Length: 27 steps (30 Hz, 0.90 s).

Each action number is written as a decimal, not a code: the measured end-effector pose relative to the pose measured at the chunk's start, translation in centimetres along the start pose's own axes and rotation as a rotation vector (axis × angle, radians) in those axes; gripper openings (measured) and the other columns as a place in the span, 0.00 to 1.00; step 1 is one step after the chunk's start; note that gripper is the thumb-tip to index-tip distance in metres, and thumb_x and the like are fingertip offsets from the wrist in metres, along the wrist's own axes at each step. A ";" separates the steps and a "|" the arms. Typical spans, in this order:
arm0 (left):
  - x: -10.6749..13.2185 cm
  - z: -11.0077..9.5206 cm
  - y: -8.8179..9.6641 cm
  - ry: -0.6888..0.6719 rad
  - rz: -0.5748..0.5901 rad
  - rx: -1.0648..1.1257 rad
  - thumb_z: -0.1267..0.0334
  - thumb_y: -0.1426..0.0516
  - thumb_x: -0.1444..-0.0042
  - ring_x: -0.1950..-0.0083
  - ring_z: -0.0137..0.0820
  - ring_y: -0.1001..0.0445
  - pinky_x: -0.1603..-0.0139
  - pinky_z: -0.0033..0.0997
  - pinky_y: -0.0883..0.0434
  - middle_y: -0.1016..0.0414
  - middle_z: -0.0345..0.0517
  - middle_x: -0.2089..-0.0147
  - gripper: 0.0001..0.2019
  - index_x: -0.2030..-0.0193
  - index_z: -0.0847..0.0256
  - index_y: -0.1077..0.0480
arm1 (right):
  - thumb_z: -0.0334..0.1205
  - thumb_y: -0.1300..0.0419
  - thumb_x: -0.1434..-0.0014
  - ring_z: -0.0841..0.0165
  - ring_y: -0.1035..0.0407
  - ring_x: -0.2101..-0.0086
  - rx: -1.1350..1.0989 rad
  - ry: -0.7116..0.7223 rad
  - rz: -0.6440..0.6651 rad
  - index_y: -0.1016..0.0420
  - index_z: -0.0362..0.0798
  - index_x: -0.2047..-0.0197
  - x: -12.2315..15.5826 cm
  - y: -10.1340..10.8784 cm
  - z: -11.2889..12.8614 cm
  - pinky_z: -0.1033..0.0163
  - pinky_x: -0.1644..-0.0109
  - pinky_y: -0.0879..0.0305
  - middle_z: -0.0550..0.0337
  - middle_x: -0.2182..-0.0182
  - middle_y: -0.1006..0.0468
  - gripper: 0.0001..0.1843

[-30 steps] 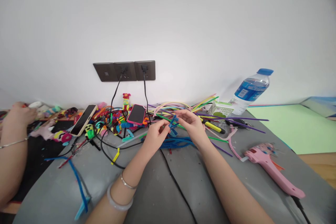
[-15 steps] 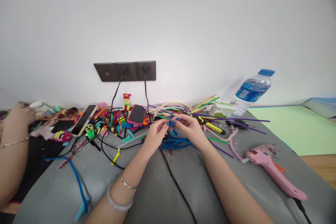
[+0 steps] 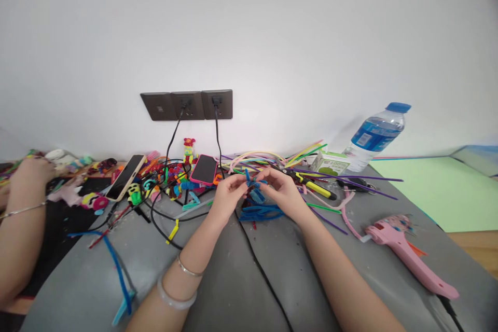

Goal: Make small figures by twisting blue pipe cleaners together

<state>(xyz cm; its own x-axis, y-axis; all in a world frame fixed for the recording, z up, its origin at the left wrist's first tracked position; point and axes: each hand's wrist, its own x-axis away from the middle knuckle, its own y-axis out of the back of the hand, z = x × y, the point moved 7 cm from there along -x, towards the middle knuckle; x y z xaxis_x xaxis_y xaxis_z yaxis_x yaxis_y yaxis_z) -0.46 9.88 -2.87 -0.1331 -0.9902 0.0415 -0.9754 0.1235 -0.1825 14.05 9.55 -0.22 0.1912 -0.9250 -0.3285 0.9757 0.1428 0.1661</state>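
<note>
Between my two hands is a small piece of bent blue pipe cleaners [image 3: 257, 194], with one end sticking up. My left hand [image 3: 229, 196] pinches its left side, and my right hand [image 3: 283, 193] pinches its right side. Both hands are closed, and the fingertips partly hide the piece. Just below them on the grey table [image 3: 233, 280] lies a coiled bundle of blue pipe cleaners [image 3: 261, 212]. Loose pipe cleaners in many colours [image 3: 257, 158] are heaped behind my hands.
A pink hot glue gun [image 3: 412, 257] lies at the right, near a tilted water bottle [image 3: 377, 132]. Yellow-and-black pliers [image 3: 317, 187] lie right of my hands. Black cables cross the table. Two phones [image 3: 204, 169] [image 3: 126, 177] lie left. Another person's arm [image 3: 25, 218] works at far left.
My fingers have shifted slightly on the blue piece, and its upright end now leans more to the left. The view has moved a little. The other person's hand has shifted slightly.
</note>
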 end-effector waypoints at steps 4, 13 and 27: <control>0.2 0.3 0.3 0.096 -0.058 0.191 0.56 0.29 0.63 0.73 0.23 0.32 0.71 0.23 0.33 0.32 0.35 0.76 0.18 0.67 0.62 0.25 | 0.40 0.37 0.44 0.64 0.29 0.62 0.007 0.006 0.010 0.26 0.48 0.66 -0.1 0.1 0.4 0.59 0.56 0.34 0.57 0.66 0.24 0.05; 0.3 0.6 -0.8 0.211 0.013 0.496 0.63 0.28 0.64 0.71 0.21 0.33 0.69 0.23 0.34 0.29 0.36 0.71 0.18 0.66 0.60 0.28 | 0.45 0.36 0.44 0.62 0.30 0.63 0.022 0.024 -0.001 0.25 0.49 0.68 -0.2 0.5 1.0 0.57 0.56 0.33 0.57 0.68 0.24 0.08; 0.2 0.0 -0.7 0.143 0.058 0.333 0.60 0.28 0.65 0.73 0.20 0.36 0.72 0.23 0.41 0.32 0.33 0.73 0.24 0.63 0.61 0.34 | 0.47 0.35 0.44 0.64 0.30 0.65 -0.073 0.055 -0.072 0.23 0.49 0.66 -0.1 0.9 0.8 0.59 0.59 0.33 0.57 0.67 0.23 0.10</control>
<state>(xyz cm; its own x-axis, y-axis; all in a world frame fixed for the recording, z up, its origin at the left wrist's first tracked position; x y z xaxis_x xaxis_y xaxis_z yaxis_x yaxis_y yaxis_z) 0.16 9.59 -2.75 -0.2331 -0.9601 0.1544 -0.8578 0.1282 -0.4978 14.82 9.47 0.66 0.1240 -0.9134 -0.3876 0.9919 0.1039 0.0725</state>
